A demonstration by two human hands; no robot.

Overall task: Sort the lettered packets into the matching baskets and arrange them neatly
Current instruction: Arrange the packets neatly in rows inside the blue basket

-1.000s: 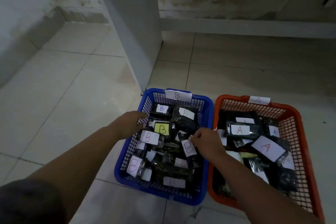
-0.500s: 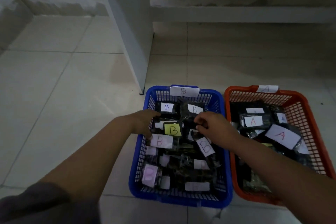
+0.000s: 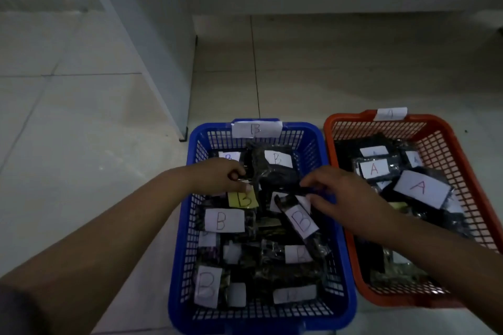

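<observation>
- Both hands reach into the blue basket [image 3: 337,228]; the left hand [image 3: 220,175] and right hand [image 3: 340,193] pinch opposite ends of a dark packet [image 3: 275,171] near its far end.
- That packet's tag reads "B", like the basket's tag [image 3: 255,129].
- The orange basket [image 3: 462,160], tagged packets "A", sits just beside on the right.

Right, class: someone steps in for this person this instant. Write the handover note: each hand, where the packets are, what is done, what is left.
Left hand: over the blue basket, fingers curled on the left edge of a black packet labelled B.
Right hand: pinches the same packet's right end.
Blue basket, tagged B: every readable label says B, including the yellow-labelled packet; they lie jumbled.
Orange basket, tagged A: readable labels say A.
Done: sorting appears finished.
Left: set the held packet down, straighten both piles.
</observation>
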